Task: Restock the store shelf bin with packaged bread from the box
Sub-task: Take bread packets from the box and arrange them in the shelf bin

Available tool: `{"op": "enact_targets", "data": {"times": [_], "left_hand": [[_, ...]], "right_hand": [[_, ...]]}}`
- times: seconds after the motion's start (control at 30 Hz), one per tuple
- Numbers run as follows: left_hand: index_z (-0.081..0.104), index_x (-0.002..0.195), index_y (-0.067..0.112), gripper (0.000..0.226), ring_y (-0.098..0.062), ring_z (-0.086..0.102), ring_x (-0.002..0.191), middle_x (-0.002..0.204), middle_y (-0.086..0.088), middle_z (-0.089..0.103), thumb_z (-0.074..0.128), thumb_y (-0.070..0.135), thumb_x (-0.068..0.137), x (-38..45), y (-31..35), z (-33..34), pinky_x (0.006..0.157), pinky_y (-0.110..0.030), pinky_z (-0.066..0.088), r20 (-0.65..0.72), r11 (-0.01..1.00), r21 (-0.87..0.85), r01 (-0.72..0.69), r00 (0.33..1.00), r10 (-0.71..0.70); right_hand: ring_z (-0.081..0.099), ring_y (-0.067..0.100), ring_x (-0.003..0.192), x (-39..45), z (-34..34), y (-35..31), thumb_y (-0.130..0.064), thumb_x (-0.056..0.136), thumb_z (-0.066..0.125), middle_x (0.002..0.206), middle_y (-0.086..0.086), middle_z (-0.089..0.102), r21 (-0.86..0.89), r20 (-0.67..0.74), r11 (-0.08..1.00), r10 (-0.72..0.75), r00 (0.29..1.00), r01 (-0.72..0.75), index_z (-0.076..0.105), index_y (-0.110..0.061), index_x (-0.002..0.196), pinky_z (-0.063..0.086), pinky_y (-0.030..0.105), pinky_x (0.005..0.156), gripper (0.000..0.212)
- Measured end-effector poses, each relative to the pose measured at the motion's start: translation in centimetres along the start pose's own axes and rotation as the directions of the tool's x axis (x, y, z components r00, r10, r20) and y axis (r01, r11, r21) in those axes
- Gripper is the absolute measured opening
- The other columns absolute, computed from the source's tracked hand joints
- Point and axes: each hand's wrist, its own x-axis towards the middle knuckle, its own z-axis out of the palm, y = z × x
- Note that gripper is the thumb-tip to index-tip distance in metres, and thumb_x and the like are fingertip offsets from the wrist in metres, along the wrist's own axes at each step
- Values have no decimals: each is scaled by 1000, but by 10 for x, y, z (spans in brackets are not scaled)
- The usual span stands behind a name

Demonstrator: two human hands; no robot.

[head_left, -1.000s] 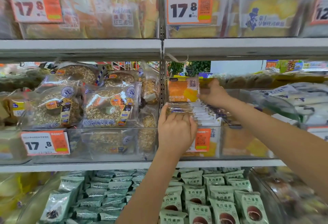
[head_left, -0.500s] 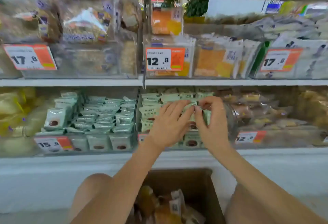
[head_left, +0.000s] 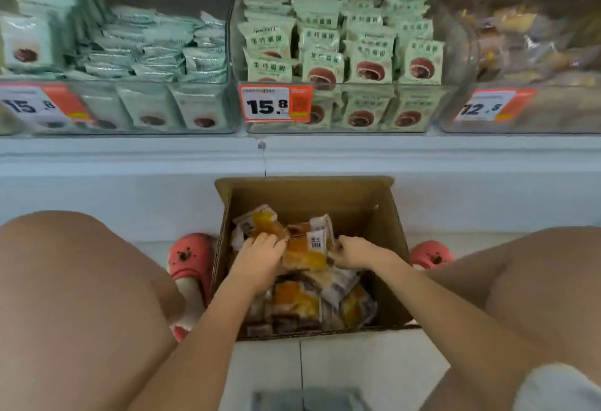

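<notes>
We saw a matt brown cardboard box [head_left: 387, 215] at frame centre, holding glossy clear-plastic orange bread packets [head_left: 304, 256]; clear glossy plastic shelf bins [head_left: 422, 118] above.

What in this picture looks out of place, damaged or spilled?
Nothing is spilled or visibly torn. The bread packs lie jumbled at all angles in the box, and the left bin holds packets heaped flat and askew, while the middle bin has them upright in rows. Both hands, left and right, are on the packs.

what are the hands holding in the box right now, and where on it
Both hands are on packaged bread in the cardboard box. The left hand grips the left side of an orange bread pack; the right hand pinches the pile's right edge, exact pack unclear.
</notes>
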Motion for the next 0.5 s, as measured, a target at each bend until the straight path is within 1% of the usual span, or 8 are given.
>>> {"op": "enact_targets", "data": {"times": [0.07, 0.13, 0.17, 0.23, 0.27, 0.33, 0.43, 0.5], "left_hand": [[37, 136, 14, 44, -28, 35, 129, 138, -8, 41, 47, 14, 93, -5, -7, 21, 100, -40, 36, 129, 997, -44, 70, 990, -64], [33, 141, 12, 47, -33, 33, 133, 144, -13, 36, 43, 16, 95, -5, -9, 34, 102, -44, 38, 221, 993, -53, 107, 971, -93], [35, 139, 11, 44, -35, 37, 131, 144, -15, 36, 41, 15, 96, -4, -9, 38, 100, -43, 40, 260, 991, -64, 119, 960, -98], [45, 129, 11, 35, -34, 50, 117, 134, -17, 47, 39, 11, 95, -1, -10, 49, 90, -41, 48, 337, 980, -141, 143, 937, -88], [46, 125, 12, 32, -34, 54, 111, 128, -16, 51, 39, 10, 94, 0, -10, 53, 86, -41, 50, 376, 970, -182, 160, 923, -81], [47, 125, 12, 31, -34, 56, 105, 122, -15, 53, 41, 10, 94, 2, -10, 58, 81, -41, 50, 438, 945, -256, 202, 896, -73], [49, 124, 15, 30, -31, 57, 102, 119, -11, 55, 43, 14, 95, 6, -9, 59, 80, -38, 49, 448, 901, -345, 265, 889, -90], [51, 123, 17, 28, -28, 58, 100, 116, -9, 57, 45, 15, 95, 7, -10, 60, 76, -35, 48, 438, 875, -381, 299, 892, -114]], "right_hand": [[38, 27, 130, 22, 21, 14, -32, 92, 57, 148, 5, 32, -24, 64, 995, 94, 993, -93, 23, -15, 145, 34, 35, 107, 65], [35, 26, 133, 46, 45, 27, -35, 90, 59, 149, 9, 31, -66, 68, 969, 243, 968, -239, 26, -15, 145, 32, 34, 110, 67], [39, 26, 130, 55, 54, 30, -34, 91, 56, 146, 10, 36, -31, 56, 957, 288, 956, -287, 33, -15, 141, 35, 31, 105, 59], [50, 24, 118, 74, 66, 32, -31, 94, 52, 133, 8, 51, 174, -54, 932, 332, 942, -319, 47, -16, 130, 39, 27, 86, 39], [53, 25, 114, 80, 67, 27, -28, 93, 53, 127, 6, 55, 282, -124, 910, 348, 929, -303, 51, -16, 125, 38, 27, 81, 34], [56, 26, 112, 99, 68, 21, -26, 90, 59, 122, 6, 59, 457, -183, 855, 359, 915, -244, 52, -15, 124, 42, 29, 83, 36], [55, 27, 117, 117, 70, 11, -15, 87, 65, 128, 9, 58, 647, -129, 731, 386, 913, -218, 49, -11, 129, 45, 34, 90, 45], [53, 28, 120, 120, 69, 8, -17, 88, 65, 130, 10, 57, 720, -130, 658, 441, 888, -222, 50, -11, 130, 43, 37, 95, 46]]}}
